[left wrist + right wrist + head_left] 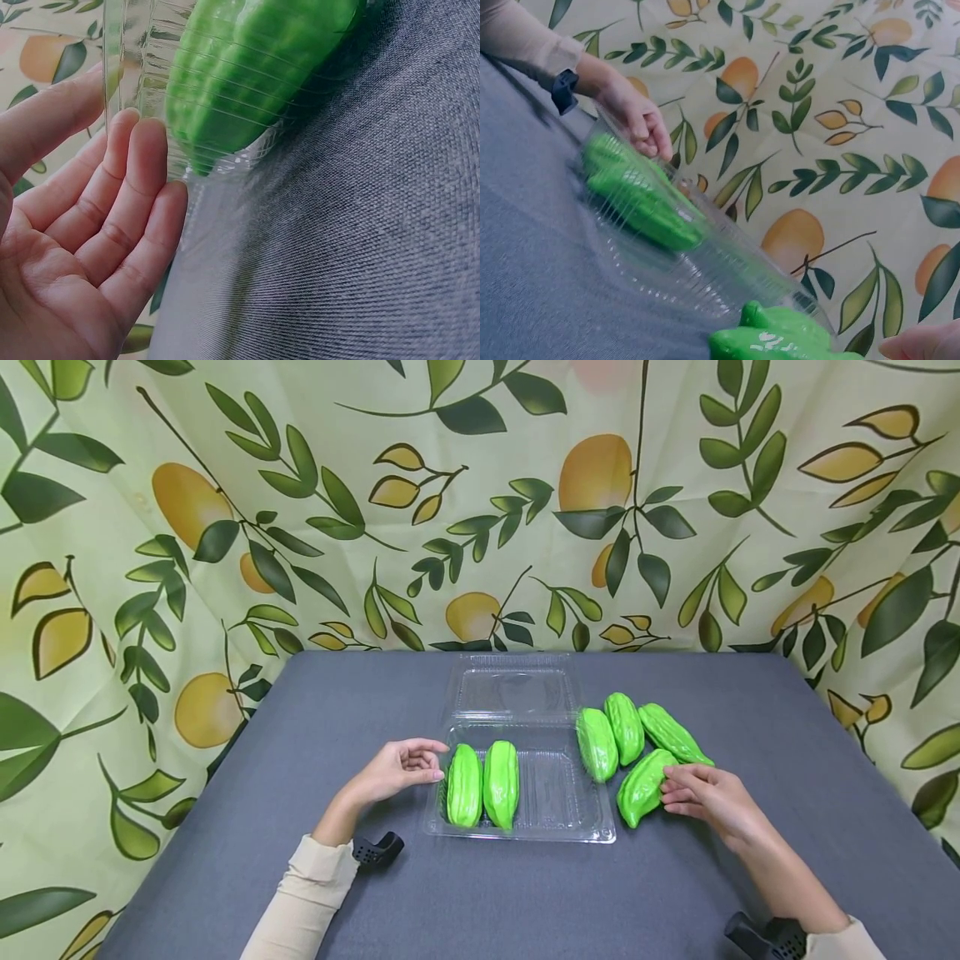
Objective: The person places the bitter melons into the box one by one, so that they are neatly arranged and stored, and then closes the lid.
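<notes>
A clear plastic clamshell container (555,797) lies with its lid (517,689) folded back. In its left part sit two bright green, ridged bitter melons, the left one (464,785) next to the right one (501,783). My left hand (401,768) holds the container's left rim, with the thumb behind the clear edge in the left wrist view. My right hand (708,797) is at the right end of a loose bitter melon (641,789), fingertips against it. In the right wrist view the thumb (922,343) shows apart from the green melon (780,337) beside it.
Right of the container lie more bitter melons: one (597,743) overlapping its right edge, one (625,728) beside it and another (671,733) behind my right hand. A grey cloth (487,902) covers the table. A leaf-and-fruit patterned curtain (510,527) hangs behind.
</notes>
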`<state>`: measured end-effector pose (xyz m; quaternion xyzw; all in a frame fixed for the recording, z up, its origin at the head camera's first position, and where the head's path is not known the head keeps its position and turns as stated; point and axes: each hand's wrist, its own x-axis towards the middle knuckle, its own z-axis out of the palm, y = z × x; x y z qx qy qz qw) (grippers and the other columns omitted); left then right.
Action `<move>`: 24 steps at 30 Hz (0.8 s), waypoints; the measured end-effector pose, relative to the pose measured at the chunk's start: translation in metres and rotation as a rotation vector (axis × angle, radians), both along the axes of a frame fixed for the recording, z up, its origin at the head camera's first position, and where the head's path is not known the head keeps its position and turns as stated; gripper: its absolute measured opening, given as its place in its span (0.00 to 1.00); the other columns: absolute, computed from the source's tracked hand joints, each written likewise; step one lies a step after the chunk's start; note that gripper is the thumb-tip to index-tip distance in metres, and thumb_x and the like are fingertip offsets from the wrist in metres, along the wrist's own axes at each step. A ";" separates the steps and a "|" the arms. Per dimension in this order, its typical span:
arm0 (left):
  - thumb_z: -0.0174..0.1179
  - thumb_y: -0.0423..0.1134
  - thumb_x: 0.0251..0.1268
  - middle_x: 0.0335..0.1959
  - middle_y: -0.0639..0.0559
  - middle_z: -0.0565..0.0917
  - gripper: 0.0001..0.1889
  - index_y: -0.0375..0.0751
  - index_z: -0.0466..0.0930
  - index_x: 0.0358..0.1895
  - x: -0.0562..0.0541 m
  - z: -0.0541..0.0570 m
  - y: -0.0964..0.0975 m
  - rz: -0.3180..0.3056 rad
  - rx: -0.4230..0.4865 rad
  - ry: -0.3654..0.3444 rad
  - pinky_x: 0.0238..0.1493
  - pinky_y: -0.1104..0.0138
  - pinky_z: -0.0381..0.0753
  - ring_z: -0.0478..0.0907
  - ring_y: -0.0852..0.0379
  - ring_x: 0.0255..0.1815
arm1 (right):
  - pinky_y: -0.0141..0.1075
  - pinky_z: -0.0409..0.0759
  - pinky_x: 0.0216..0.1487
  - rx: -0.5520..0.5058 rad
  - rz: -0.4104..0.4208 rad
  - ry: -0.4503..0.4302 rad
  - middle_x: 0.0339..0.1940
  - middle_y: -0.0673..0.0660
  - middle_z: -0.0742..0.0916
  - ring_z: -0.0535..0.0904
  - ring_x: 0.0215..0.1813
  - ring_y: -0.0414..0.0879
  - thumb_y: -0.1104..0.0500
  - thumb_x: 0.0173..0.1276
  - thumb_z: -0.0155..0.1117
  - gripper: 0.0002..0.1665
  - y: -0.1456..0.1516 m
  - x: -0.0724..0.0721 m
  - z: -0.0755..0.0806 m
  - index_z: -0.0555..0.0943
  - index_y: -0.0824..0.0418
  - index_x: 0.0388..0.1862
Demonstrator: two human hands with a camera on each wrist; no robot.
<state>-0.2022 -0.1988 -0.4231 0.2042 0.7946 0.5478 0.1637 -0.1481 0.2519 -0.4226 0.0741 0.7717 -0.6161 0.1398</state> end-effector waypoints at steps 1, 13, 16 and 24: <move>0.64 0.31 0.60 0.34 0.51 0.80 0.23 0.23 0.72 0.58 0.000 0.000 0.000 -0.001 0.002 0.000 0.39 0.76 0.81 0.79 0.68 0.33 | 0.30 0.85 0.40 0.012 -0.005 -0.010 0.31 0.45 0.82 0.83 0.33 0.35 0.51 0.74 0.54 0.18 0.000 0.000 -0.001 0.74 0.67 0.47; 0.64 0.31 0.60 0.34 0.52 0.80 0.23 0.24 0.72 0.58 0.000 -0.001 0.000 0.002 0.005 -0.006 0.40 0.76 0.81 0.79 0.68 0.33 | 0.30 0.85 0.37 0.111 -0.037 -0.117 0.27 0.45 0.80 0.81 0.30 0.35 0.43 0.72 0.55 0.23 0.008 0.002 -0.007 0.74 0.64 0.43; 0.64 0.31 0.61 0.34 0.52 0.80 0.23 0.23 0.72 0.58 -0.001 -0.002 -0.001 -0.004 0.011 0.000 0.40 0.76 0.81 0.79 0.68 0.33 | 0.30 0.85 0.37 0.127 -0.038 -0.131 0.27 0.45 0.80 0.80 0.30 0.35 0.42 0.72 0.55 0.24 0.010 0.001 -0.009 0.74 0.63 0.42; 0.63 0.30 0.61 0.33 0.54 0.79 0.23 0.23 0.72 0.58 0.000 0.000 0.000 -0.003 0.010 -0.006 0.41 0.76 0.81 0.79 0.69 0.33 | 0.31 0.84 0.36 0.151 -0.013 -0.151 0.27 0.45 0.79 0.80 0.29 0.36 0.43 0.72 0.55 0.26 0.013 -0.002 -0.012 0.73 0.67 0.46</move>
